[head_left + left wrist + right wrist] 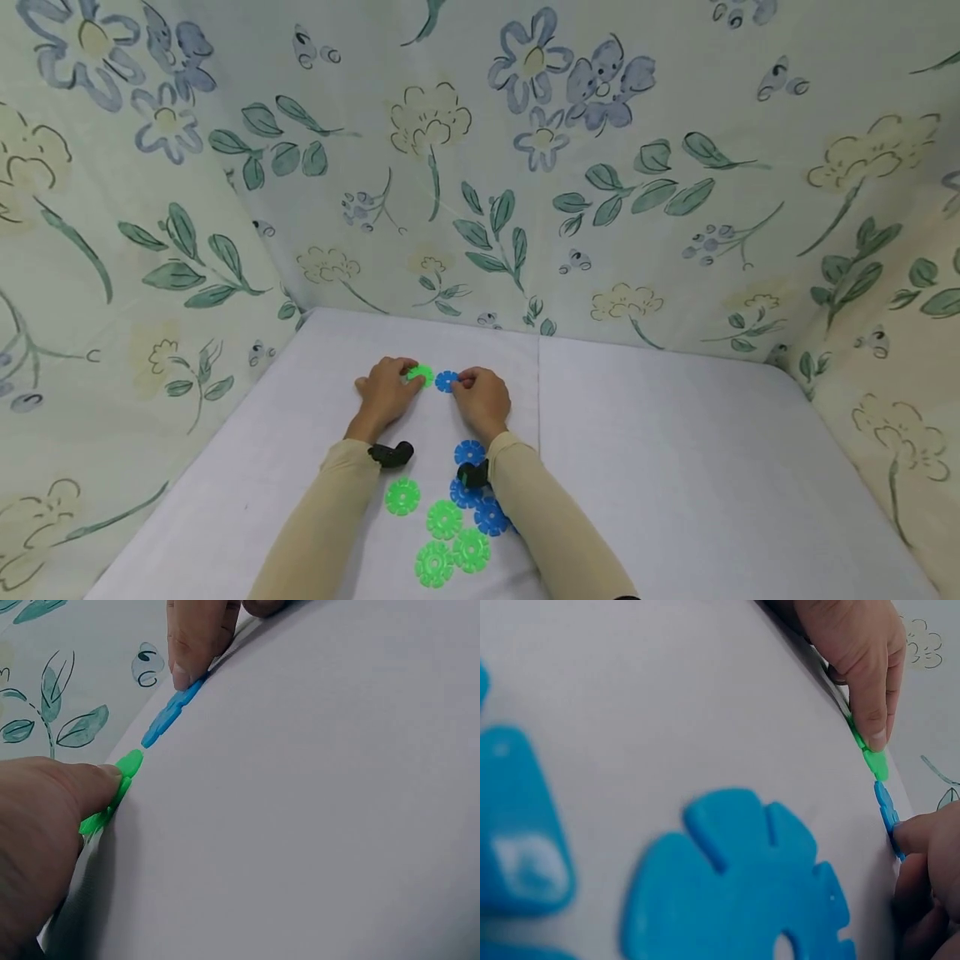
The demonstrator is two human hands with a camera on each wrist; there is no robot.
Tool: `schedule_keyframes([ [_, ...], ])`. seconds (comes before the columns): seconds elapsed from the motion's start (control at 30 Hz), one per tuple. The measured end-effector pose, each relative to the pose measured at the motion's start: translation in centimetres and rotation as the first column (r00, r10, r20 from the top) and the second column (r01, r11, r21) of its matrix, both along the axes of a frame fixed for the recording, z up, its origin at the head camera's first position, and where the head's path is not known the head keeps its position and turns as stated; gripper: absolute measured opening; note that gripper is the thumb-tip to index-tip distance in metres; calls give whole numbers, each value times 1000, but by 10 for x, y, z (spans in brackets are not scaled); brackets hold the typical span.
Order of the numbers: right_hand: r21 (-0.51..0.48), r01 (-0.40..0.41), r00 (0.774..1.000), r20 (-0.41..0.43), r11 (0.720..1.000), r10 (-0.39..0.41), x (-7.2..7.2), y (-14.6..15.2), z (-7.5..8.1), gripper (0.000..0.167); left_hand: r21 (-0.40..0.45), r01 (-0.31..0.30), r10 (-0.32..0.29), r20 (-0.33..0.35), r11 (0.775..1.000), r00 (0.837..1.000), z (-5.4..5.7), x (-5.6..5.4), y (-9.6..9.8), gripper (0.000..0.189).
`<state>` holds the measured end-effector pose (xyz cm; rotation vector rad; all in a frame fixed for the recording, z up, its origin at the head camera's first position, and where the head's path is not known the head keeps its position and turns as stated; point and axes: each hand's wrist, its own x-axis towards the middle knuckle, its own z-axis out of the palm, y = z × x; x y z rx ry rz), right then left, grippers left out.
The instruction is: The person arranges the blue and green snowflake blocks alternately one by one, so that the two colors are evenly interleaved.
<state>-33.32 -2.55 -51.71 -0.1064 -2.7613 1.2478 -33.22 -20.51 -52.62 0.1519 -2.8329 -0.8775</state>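
Far forward on the white table, my left hand [386, 390] pinches a green interlocking disc [424, 374] with a notched rim, thumb on its near side. Facing it, my right hand [483, 398] pinches a blue interlocking disc [446, 382] at its right edge. The two discs lie edge to edge with a small gap in the left wrist view, where the green disc [130, 763] is below the blue disc [166, 720]. From the right wrist, the blue disc [886, 806] appears just under the green disc [877, 763]. The fingers partly hide both.
Several loose green discs [444, 519] lie nearer, between the forearms. Beside them are several blue discs [491, 517], partly under the right forearm; one blue disc [735, 877] looms large in the right wrist view. Flowered cloth [480, 208] walls the white table [675, 450] behind and at both sides.
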Motion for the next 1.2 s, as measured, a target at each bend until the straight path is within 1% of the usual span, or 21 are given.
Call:
schedule_keyframes([
  [0.13, 12, -9, 1000, -5, 1000, 9, 0, 0, -1, 13, -16, 7, -7, -19, 1000, 1000, -1, 1, 0, 39],
  [0.27, 4, -29, 1000, -5, 1000, 29, 1, 6, 0, 13, -15, 20, -20, -19, 1000, 1000, 1, 1, 3, 41],
  [0.4, -41, -89, 996, 20, 995, 90, 5, 16, 5, 15, -32, 18, -19, -31, 999, 999, 2, 2, 5, 41],
  [0.57, -93, -153, 987, 33, 984, 157, 16, 28, 15, 17, -38, 19, -22, -65, 999, 998, 2, 4, 4, 40],
  [0.7, -88, -208, 978, 0, 974, 208, 25, 38, 24, 15, -37, 16, -18, -72, 999, 997, 0, 5, 3, 41],
  [0.83, -104, -281, 959, -57, 954, 277, 31, 50, 30, 14, -26, 23, -25, -78, 999, 997, -6, 4, 2, 42],
  [0.9, -112, -308, 951, -71, 945, 302, 34, 55, 32, 15, -22, 33, -34, -79, 999, 996, -8, 4, 2, 42],
  [1.03, -108, -324, 946, -52, 940, 320, 40, 66, 35, 15, -13, 71, -72, -76, 997, 994, -10, 8, -1, 43],
  [1.13, -105, -337, 942, -44, 936, 334, 46, 71, 40, 14, -6, 105, -105, -103, 994, 989, -10, 13, -6, 41],
  [1.2, -101, -348, 937, -55, 932, 344, 48, 74, 44, 13, 4, 123, -122, -130, 992, 984, -9, 14, -8, 39],
])
